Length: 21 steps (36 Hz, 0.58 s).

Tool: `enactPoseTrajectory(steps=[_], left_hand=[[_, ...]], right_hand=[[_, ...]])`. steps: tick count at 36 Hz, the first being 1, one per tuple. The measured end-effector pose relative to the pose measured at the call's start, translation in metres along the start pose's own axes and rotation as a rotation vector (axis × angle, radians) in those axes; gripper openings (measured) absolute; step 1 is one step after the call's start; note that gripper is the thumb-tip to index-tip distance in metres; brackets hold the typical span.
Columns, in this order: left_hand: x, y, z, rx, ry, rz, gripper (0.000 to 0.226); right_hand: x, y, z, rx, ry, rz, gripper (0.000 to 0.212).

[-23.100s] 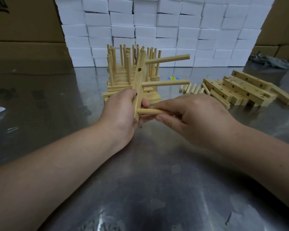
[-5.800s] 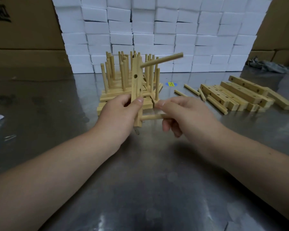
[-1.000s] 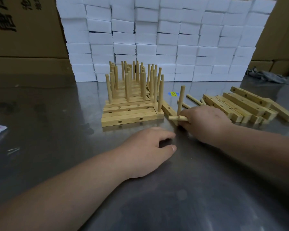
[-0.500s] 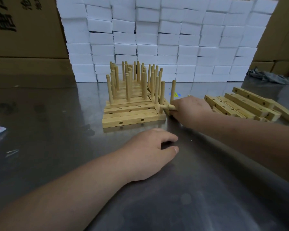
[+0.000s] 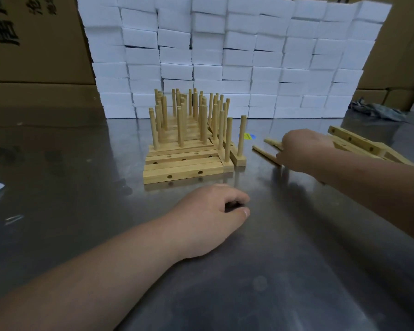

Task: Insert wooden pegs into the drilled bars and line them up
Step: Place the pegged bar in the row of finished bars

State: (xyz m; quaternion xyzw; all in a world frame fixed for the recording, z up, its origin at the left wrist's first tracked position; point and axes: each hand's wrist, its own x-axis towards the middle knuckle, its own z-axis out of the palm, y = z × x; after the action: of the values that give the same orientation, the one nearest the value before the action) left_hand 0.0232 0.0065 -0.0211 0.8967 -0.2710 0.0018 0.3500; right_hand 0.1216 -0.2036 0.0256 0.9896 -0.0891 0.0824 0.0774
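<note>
While the left hand point(image 5: 208, 216) rests on the shiny grey metal tabletop point(image 5: 273, 271) in the lower middle of the frame, its fingers loosely curled and holding nothing, the right hand point(image 5: 301, 149) reaches out at the middle right over two loose pale wooden pegs point(image 5: 265, 154) lying flat on the metal. Its back is turned to me and it is blurred, so I cannot tell whether its fingers grip a peg or only touch one.

Just left of those pegs, at the centre, sits the block of pale wooden drilled bars point(image 5: 184, 174) laid side by side, with round pegs standing upright in them. Two end-on bars point(image 5: 241, 161) run along the block's right edge, each with a peg upright near its front end. Behind the right wrist, a heap of unfilled drilled wooden bars point(image 5: 354, 140) lies at the right edge. A wall of white foam blocks point(image 5: 225, 56) rises at the back, with brown cardboard boxes point(image 5: 34, 44) in the upper left.
</note>
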Motion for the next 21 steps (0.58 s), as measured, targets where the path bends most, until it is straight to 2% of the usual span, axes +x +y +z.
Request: enactPoseTrajectory(steps=[3, 6, 10, 13, 17, 19, 21], left_hand=[[0.0, 0.0, 0.0, -0.009, 0.006, 0.001, 0.021], [0.001, 0.0, 0.0, -0.007, 0.01, 0.005, 0.02], [0.001, 0.0, 0.0, -0.012, 0.015, 0.003, 0.019], [0.001, -0.001, 0.001, -0.054, 0.038, -0.008, 0.02], [0.001, 0.0, -0.001, -0.21, 0.102, -0.051, 0.041], [0.002, 0.0, -0.002, -0.288, 0.146, -0.059, 0.043], [0.002, 0.002, -0.003, -0.369, 0.179, -0.042, 0.032]], right_hand=[[-0.001, -0.002, 0.003, -0.067, -0.081, 0.002, 0.015], [-0.002, -0.004, 0.005, -0.026, -0.05, -0.019, 0.019], [-0.008, -0.005, 0.0, 0.147, 0.041, -0.013, 0.017], [-0.021, -0.009, -0.009, 0.405, 0.035, -0.035, 0.01], [-0.065, -0.02, -0.021, 0.767, -0.092, -0.253, 0.013], [-0.09, -0.027, -0.025, 0.801, -0.186, -0.401, 0.013], [-0.106, -0.035, -0.024, 0.694, -0.239, -0.526, 0.01]])
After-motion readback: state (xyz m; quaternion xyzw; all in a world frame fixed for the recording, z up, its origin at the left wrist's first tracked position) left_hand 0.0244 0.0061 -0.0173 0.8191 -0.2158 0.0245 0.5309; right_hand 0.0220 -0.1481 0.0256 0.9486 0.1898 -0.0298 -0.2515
